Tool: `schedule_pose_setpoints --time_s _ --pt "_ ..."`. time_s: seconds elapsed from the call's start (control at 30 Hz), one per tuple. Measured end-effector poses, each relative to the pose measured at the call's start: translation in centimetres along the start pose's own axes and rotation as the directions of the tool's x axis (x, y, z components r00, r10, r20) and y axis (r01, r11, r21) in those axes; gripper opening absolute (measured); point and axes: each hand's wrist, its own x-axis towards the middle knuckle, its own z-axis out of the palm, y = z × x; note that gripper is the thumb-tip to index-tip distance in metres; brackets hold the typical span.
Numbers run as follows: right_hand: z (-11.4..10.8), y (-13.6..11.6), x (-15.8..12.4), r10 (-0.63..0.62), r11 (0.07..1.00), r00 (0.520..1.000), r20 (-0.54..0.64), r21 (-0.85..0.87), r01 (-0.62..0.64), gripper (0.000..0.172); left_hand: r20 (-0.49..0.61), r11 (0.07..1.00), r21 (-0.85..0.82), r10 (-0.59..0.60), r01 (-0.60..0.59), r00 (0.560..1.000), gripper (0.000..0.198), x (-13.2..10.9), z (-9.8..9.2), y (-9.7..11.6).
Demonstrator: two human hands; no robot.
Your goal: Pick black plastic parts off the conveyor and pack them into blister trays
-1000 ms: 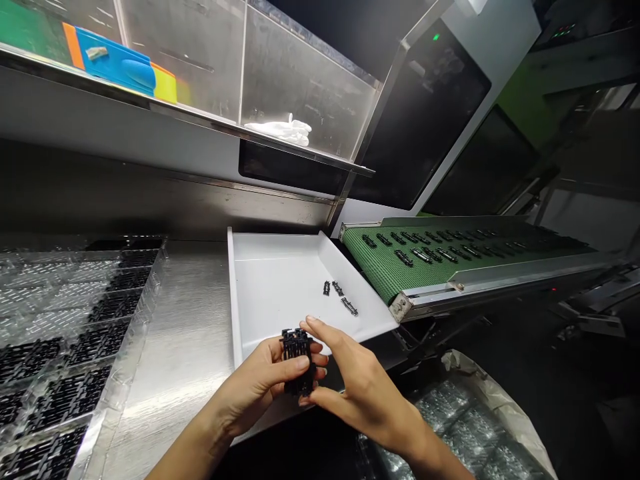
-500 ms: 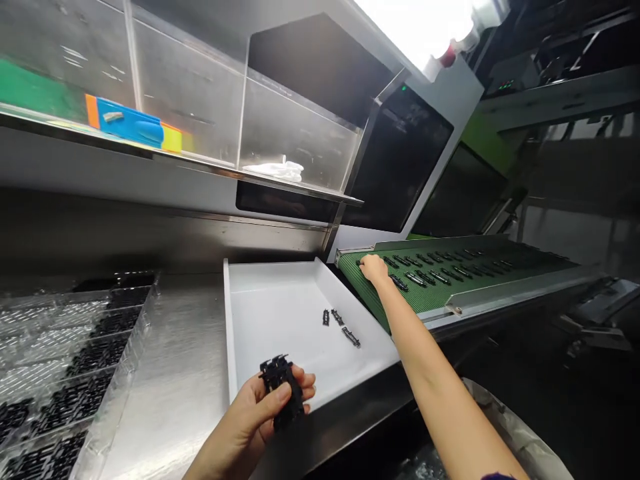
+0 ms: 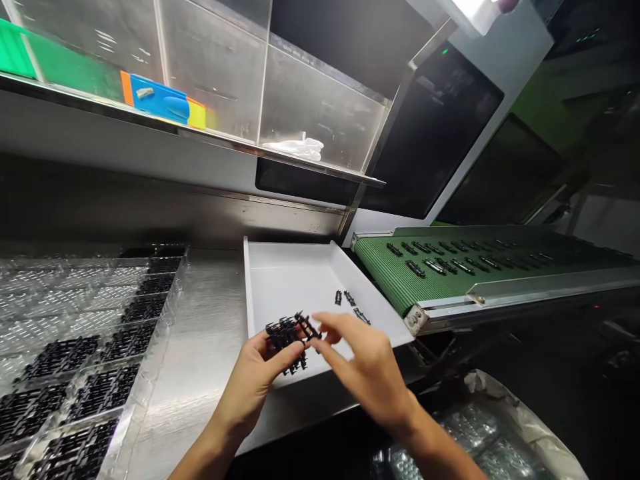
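Observation:
My left hand [image 3: 250,380] is closed around a stack of small black plastic parts [image 3: 283,335], over the near edge of the white tray [image 3: 280,267]. Against the right end of that stack, my right hand [image 3: 367,363] pinches one more black plastic part [image 3: 307,328] between thumb and fingers. Several loose black parts [image 3: 349,298] lie on the tray's right side. Two rows of the same parts [image 3: 435,267] rest on the green conveyor belt [image 3: 387,277] to the right.
On the left, a clear plastic tray [image 3: 173,297] has compartments, several filled with black parts. Above runs a clear shelf [image 3: 220,137] with a blue object [image 3: 160,100] and white gloves [image 3: 297,147]. A metal guard [image 3: 525,287] edges the belt. Below right sits a lined bin [image 3: 530,427] with clear plastic.
My right hand has come back from the belt's near end to my left hand, bringing a black part. The view has shifted, and my left hand still grips its stack.

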Motion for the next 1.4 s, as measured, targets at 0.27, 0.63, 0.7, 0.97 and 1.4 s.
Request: schedule_pose_setpoints --time_s 0.27,0.63,0.7,0.97,1.4 --pt "-1.6 -1.6 -3.1 -0.141 0.988 0.964 0.226 0.091 0.123 0.036 0.162 0.992 -0.054 -0.106 0.116 0.981 0.033 -0.8 0.5 -0.3" --pt "0.1 -1.1 -6.8 -0.105 0.988 0.990 0.099 0.128 0.092 0.100 0.356 0.965 0.114 -0.261 0.235 0.897 0.035 -2.4 -0.3 -0.6" --pt "0.3 -1.3 -7.1 -0.161 0.986 0.985 0.068 0.058 0.157 0.102 0.373 0.964 0.123 -0.264 0.235 0.890 0.032 -2.5 -0.3 -0.9" --pt "1.2 -1.5 -8.6 -0.057 0.993 0.998 0.029 0.104 0.054 0.112 0.357 0.942 0.045 -0.326 0.333 0.875 0.030 -3.1 0.1 -2.2" --pt "3.2 -1.1 -11.5 0.230 0.798 0.957 0.177 0.528 -0.289 0.111 0.364 0.853 0.037 -0.496 0.520 0.788 0.038 -3.7 0.2 -3.4"
